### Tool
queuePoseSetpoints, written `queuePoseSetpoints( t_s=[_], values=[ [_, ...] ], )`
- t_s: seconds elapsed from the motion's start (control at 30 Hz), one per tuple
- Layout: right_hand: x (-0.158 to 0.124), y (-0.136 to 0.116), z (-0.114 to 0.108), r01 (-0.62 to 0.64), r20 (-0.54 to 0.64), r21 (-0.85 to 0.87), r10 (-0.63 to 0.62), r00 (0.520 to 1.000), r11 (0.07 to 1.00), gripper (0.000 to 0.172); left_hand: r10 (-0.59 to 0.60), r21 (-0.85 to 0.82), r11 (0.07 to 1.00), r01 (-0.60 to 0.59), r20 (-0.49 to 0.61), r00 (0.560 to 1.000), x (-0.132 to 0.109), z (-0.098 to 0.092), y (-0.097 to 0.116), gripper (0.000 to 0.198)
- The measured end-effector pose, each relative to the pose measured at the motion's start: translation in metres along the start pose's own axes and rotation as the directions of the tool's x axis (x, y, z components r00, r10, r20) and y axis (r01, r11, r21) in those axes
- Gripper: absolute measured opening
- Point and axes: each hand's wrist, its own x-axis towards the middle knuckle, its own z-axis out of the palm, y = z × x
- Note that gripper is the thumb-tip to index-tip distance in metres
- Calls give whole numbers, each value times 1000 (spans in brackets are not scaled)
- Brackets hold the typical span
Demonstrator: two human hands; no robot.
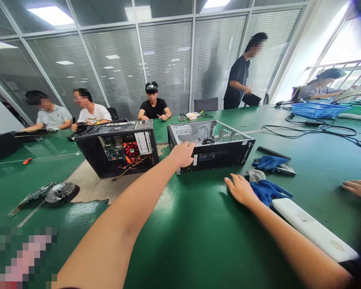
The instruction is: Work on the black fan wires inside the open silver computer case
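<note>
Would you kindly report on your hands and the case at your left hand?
Left hand at case, near left corner. Right hand on table, beside glove. Case open on top, wires inside. Second case standing to its left.

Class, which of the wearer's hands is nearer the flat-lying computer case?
Left. The left hand is at the near left corner of the computer case; the right hand is apart, beside a blue glove.

office-like workshop: glass partitions point(165, 60) with blinds point(219, 56), green worktable point(180, 241), 2 open computer cases point(90, 154) point(228, 154).
</note>
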Motion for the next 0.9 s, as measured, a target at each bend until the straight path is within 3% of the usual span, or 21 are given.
queuePoseSetpoints(
  t_s=[0.1, 0.23, 0.43, 0.6, 0.7, 0.9],
  values=[
    [10, 12, -13, -46, -25, -50, 45, 999, 998, 61, -16, 3, 1000, 16, -31, 999, 1, 5, -4, 58],
    [17, 25, -31, -190, 24, -132, 194, 981, 973, 62, -10, 1, 1000, 10, -46, 999, 6, 8, -1, 47],
    [22, 31, -38, -354, 62, -30, 355, 933, 935, 69, -64, -14, 998, 64, -25, 998, 19, 16, 6, 34],
    [26, 31, -33, -382, -9, 164, 389, 921, 909, 69, -128, -52, 991, 127, -14, 992, 23, 14, 9, 34],
    [30, 30, -29, -330, -97, 299, 372, 923, 895, 67, -110, -81, 991, 110, 1, 994, 22, 7, 15, 34],
    [34, 13, -35, -240, -226, 488, 387, 894, 839, 64, -45, -157, 986, 52, 49, 998, 14, -16, 47, 33]
  ],
)
